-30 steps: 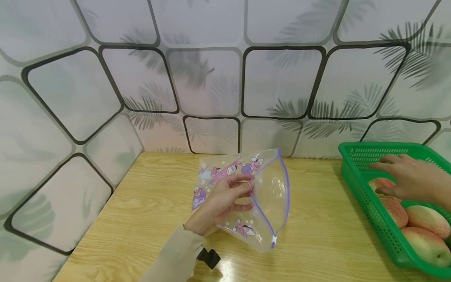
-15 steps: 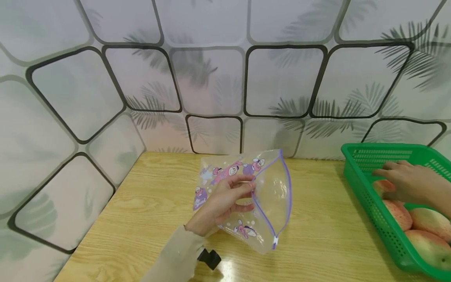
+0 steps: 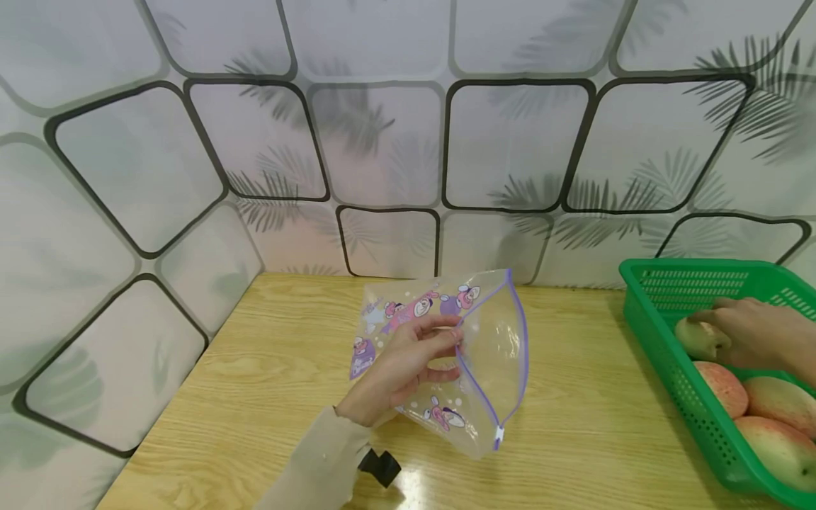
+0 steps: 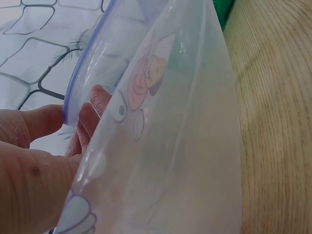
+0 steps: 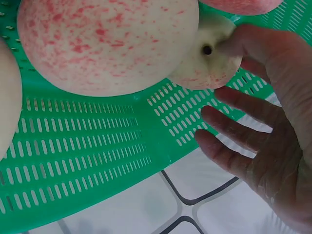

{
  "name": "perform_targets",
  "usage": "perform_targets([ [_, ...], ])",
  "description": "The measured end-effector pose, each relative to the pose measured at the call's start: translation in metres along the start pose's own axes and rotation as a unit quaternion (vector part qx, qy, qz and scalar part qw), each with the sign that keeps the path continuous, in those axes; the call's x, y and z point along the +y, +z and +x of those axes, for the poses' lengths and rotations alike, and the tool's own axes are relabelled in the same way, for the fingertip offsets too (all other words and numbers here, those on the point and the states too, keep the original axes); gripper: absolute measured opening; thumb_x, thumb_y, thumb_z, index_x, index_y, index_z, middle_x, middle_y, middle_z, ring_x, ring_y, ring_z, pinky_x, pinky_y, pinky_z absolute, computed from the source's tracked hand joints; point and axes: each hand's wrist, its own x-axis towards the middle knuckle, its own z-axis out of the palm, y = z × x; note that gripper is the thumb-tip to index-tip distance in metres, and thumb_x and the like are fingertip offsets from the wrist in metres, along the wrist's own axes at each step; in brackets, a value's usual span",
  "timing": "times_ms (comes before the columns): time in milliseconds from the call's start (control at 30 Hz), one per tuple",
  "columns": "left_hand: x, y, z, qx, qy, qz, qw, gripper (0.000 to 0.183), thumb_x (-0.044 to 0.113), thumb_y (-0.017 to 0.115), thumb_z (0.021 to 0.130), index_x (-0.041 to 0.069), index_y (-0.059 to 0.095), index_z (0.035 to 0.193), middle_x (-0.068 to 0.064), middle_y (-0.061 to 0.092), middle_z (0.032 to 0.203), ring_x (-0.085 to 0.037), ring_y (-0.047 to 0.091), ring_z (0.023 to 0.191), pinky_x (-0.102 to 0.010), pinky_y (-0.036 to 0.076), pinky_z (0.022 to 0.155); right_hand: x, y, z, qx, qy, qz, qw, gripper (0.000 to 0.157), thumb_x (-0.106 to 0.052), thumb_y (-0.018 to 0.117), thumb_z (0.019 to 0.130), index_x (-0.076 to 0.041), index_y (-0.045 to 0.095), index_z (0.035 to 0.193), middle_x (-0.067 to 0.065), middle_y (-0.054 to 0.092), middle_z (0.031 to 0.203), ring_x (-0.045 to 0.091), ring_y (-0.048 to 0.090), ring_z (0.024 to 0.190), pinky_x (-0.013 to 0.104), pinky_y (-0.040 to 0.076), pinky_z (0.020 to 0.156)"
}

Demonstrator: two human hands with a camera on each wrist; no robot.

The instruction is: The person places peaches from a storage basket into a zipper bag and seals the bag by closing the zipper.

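In the head view, my left hand holds the rim of a clear slider zip bag printed with pink and purple cartoon figures. The bag's purple-edged mouth gapes to the right. The left wrist view has one digit at the purple edge and other fingers behind the film. My right hand reaches into a green basket, at a pale, yellowish, peach-like fruit. The right wrist view shows this fruit's dark stem hole, pinched between thumb and index finger, the other fingers spread loosely.
Several more red-blushed fruits lie in the basket; a large speckled one sits close by. A wooden table carries bag and basket. A patterned wall covering rises behind. A black device sits at my left wrist.
My right hand has lowered onto the fruit at the basket's far left, which has turned from its red side to its pale side. The left hand and bag stay nearly still.
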Motion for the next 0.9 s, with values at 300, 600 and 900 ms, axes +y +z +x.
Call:
perform_targets([
  [300,0.001,0.000,0.000,0.006,-0.007,-0.007,0.9999,0.036,0.013,0.064,0.102,0.006,0.058,0.136,0.002,0.066,0.097,-0.011,0.067,0.087,-0.027,0.063,0.072,0.013,0.008,0.012,-0.049,0.035,-0.017,0.998,0.068,-0.037,0.091,0.069,0.000,0.068,0.121,0.023,0.069,0.105,0.053,0.062,0.091,0.063,0.052,0.062],
  [600,0.002,0.000,0.001,0.009,-0.007,-0.003,0.9999,0.035,0.013,0.064,0.102,0.006,0.058,0.136,0.002,0.066,0.098,-0.011,0.067,0.087,-0.027,0.063,0.072,0.010,0.012,0.020,-0.020,-0.016,-0.027,0.999,0.064,-0.034,0.092,0.069,-0.002,0.070,0.119,0.015,0.072,0.098,0.041,0.066,0.083,0.051,0.054,0.057],
  [900,0.002,0.000,0.003,0.005,-0.004,-0.003,1.0000,0.036,0.014,0.065,0.101,0.004,0.058,0.135,0.002,0.067,0.096,-0.010,0.068,0.086,-0.027,0.063,0.072,0.011,0.016,0.024,-0.032,0.000,-0.040,0.999,0.066,-0.019,0.093,0.068,0.006,0.065,0.122,0.027,0.061,0.098,0.043,0.059,0.076,0.051,0.052,0.058],
])
